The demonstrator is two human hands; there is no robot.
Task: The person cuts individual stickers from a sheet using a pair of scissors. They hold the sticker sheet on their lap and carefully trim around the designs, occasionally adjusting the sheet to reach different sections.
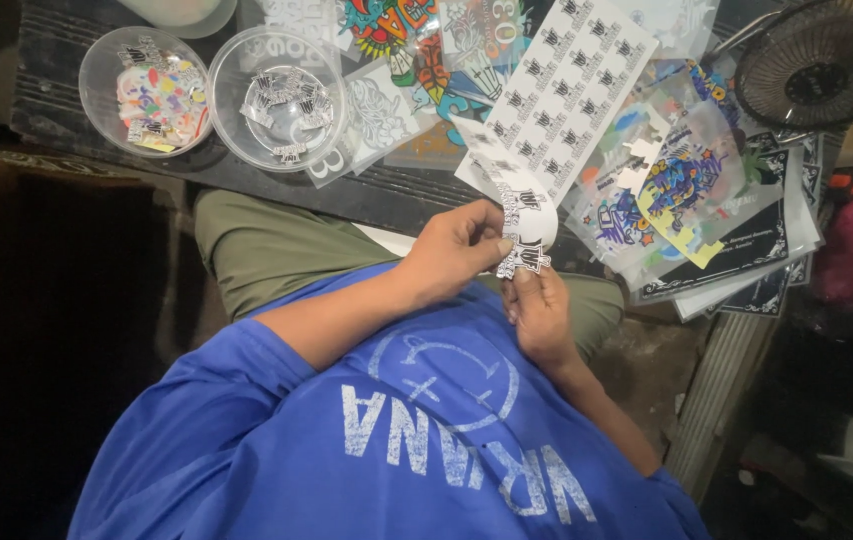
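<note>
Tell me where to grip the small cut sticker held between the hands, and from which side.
Pinch the sticker by its free right edge, coming from the right. It is thin and flat, so thumb and fingertip must press its two faces. The left hand already covers its left end and the right hand supports it from below, leaving the right edge clear, as far as I can tell.

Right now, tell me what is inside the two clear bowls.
The left clear bowl holds colourful cut-out stickers. The right clear bowl holds small black-and-white cut-out stickers. Whatever lies beneath each pile is covered.
</note>
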